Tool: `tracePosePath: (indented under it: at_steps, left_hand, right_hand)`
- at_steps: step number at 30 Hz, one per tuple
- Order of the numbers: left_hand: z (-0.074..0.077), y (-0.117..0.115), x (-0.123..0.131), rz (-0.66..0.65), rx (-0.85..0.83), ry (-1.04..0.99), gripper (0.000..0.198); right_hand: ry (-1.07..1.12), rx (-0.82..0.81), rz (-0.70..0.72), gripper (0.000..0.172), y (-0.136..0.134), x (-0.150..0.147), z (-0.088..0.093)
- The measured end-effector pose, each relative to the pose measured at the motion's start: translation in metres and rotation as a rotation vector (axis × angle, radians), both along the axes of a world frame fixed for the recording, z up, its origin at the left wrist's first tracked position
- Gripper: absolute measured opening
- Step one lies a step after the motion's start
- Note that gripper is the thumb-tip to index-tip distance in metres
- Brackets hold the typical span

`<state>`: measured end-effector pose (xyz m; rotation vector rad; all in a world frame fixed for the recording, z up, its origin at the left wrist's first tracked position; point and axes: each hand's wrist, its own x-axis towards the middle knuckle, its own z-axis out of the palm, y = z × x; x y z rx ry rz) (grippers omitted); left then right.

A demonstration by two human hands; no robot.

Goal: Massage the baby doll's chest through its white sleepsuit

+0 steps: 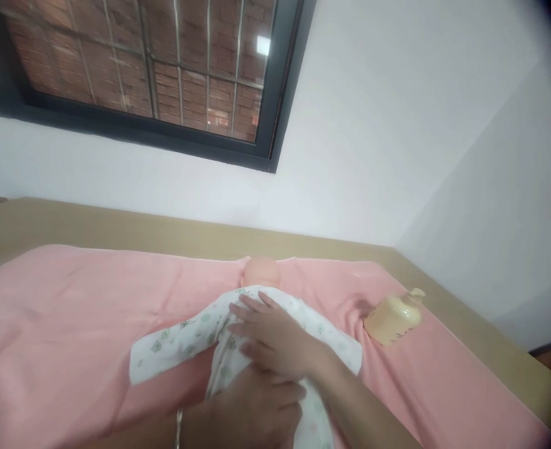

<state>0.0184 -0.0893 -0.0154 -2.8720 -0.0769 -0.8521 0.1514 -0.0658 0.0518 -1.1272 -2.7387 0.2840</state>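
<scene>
The right hand [275,340] is lying palm down, its fingers [252,316] spreading loosely toward the upper left. Just below, the left hand [252,405] is pointing rightward, its fingers bending slightly.

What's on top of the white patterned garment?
Over the garment are the right hand, spread on its upper front, and the left hand, nearer the camera. Print beneath them is hidden.
</scene>
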Motion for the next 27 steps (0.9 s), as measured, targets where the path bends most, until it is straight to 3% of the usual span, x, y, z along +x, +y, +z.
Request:
tracePosePath:
  at_steps: [3, 7, 9, 12, 14, 17, 19, 21, 23, 27]
  left_hand:
    - [0.009, 0.001, 0.001, -0.07, -0.227, -0.066, 0.016]
    - [0.023, 0.001, -0.005, -0.034, -0.602, -0.268, 0.015]
    - [0.031, 0.001, -0.009, 0.04, -0.774, -0.324, 0.014]
    - [0.04, 0.005, -0.011, 0.211, -0.997, -0.304, 0.018]
    - [0.039, 0.011, -0.01, 0.32, -0.982, -0.265, 0.019]
    - [0.02, 0.027, -0.009, 0.424, -0.612, -0.235, 0.027]
    - [0.003, 0.04, -0.007, 0.549, -0.441, -0.179, 0.041]
    - [-0.004, 0.052, -0.005, 0.723, -0.412, -0.136, 0.051]
    - [0.001, 0.063, -0.003, 0.878, -0.469, -0.106, 0.055]
    - [0.035, 0.075, 0.001, 1.051, -0.707, -0.014, 0.059]
  right_hand:
    - [-0.004, 0.068, -0.113, 0.044, 0.023, 0.008, -0.013]
    - [0.011, 0.011, -0.341, 0.062, 0.012, 0.017, -0.015]
    - [0.035, -0.031, -0.324, 0.062, 0.0, 0.026, -0.006]
    - [0.139, -0.145, -0.232, 0.046, -0.009, 0.043, 0.013]
    - [0.276, -0.218, -0.261, 0.048, -0.004, 0.052, 0.018]
    - [0.454, -0.175, -0.465, 0.054, 0.016, 0.054, 0.006]
    - [0.393, -0.09, -0.694, 0.058, 0.03, 0.05, -0.011]
    - [0.279, -0.103, -0.807, 0.061, 0.041, 0.046, -0.027]
    - [0.238, -0.132, -0.819, 0.064, 0.047, 0.045, -0.036]
    - [0.257, -0.126, -0.729, 0.065, 0.039, 0.045, -0.033]
